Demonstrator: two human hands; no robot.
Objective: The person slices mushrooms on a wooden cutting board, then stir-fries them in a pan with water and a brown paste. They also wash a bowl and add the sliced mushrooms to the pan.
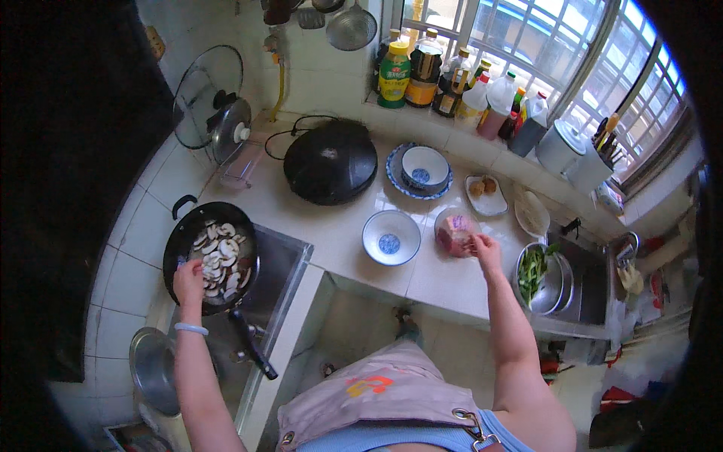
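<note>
A black two-handled frying pan (pixel 255 282) sits on the stove at left, with sliced white mushrooms (pixel 221 257) in it. Over the pan's left side is my left hand (pixel 189 281), its fingertips close to the slices; whether they hold anything is hidden. On the counter at right, my right hand (pixel 487 252) has its thumb and fingers closed at the right rim of a clear bowl (pixel 443 217). Raw red meat (pixel 456 233), apparently in plastic, lies in that bowl. Just left of it stands a white bowl (pixel 391 223) with a blue pattern inside.
Behind sit a black domed wok (pixel 330 164), stacked blue-rimmed dishes (pixel 390 175) and a small plate (pixel 497 206) with brown lumps. Leafy greens (pixel 531 274) fill a metal basin by the sink (pixel 593 294). Sauce bottles (pixel 393 76) line the sill. The pan's handle (pixel 253 347) points towards me.
</note>
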